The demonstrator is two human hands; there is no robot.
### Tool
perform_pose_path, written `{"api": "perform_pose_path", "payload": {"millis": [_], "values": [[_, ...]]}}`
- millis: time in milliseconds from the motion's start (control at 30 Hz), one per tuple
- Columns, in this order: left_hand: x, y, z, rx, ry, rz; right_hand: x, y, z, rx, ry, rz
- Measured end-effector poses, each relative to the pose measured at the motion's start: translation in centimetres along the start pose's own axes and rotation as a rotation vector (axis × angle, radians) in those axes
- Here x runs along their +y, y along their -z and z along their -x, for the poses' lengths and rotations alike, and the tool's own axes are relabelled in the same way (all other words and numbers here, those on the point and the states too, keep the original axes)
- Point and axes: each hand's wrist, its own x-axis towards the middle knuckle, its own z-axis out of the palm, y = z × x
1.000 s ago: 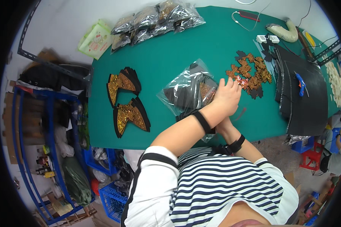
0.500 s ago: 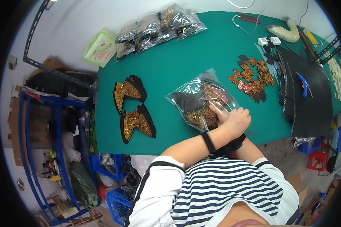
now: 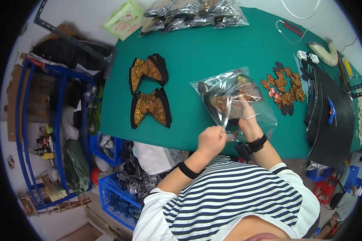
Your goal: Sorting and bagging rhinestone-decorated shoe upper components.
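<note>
A clear plastic bag point(image 3: 265, 116) holds wing-shaped black pieces with gold and copper sequins point(image 3: 225, 103). My left hand point(image 3: 213, 140) is closed in a pinch on the bag's near left edge, pulling the film taut. My right hand point(image 3: 248, 120) reaches up at the bag, its thumb lying over the sequined pieces and its other fingers largely hidden; whether it is wholly inside the film is hard to see. To the left lie two stacks of similar sequined pieces, a far stack point(image 3: 149, 72) and a near stack point(image 3: 151, 108).
Filled clear bags point(image 3: 185, 10) line the table's far edge beside a green-and-white bag point(image 3: 124, 20). Right of my hands are sequined leaf shapes point(image 3: 285, 86), black sheets point(image 3: 334, 116) and a blue glue gun point(image 3: 332, 111). A blue rack point(image 3: 60, 132) stands left; a blue crate point(image 3: 116, 201) sits below.
My left hand has come back from across the bag's right side to its near left edge. My right hand, mostly covered before, now shows. The view has shifted.
</note>
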Motion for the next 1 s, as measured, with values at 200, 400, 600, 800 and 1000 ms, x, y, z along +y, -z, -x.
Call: {"api": "perform_pose_path", "payload": {"millis": [200,400,600,800,1000], "values": [[1.6,-0.5,1.1,-0.097,-0.091,0.136,0.8,0.1,-1.2,0.014,-0.077,-0.016],[0.8,-1.4,1.6,-0.174,-0.017,0.137,0.2,-3.1,-1.6,0.094,-0.092,0.060],[0.4,-1.2,1.7,-0.274,-0.002,0.124,0.6,-3.5,-1.5,0.008,-0.108,-0.137],[-0.1,-0.8,1.9,-0.375,0.009,0.041,2.8,-1.4,-4.4,0.336,-0.046,0.056],[-0.8,0.2,1.7,-0.383,0.008,0.036,1.2,-4.3,-1.7,0.238,0.083,0.073]]}}
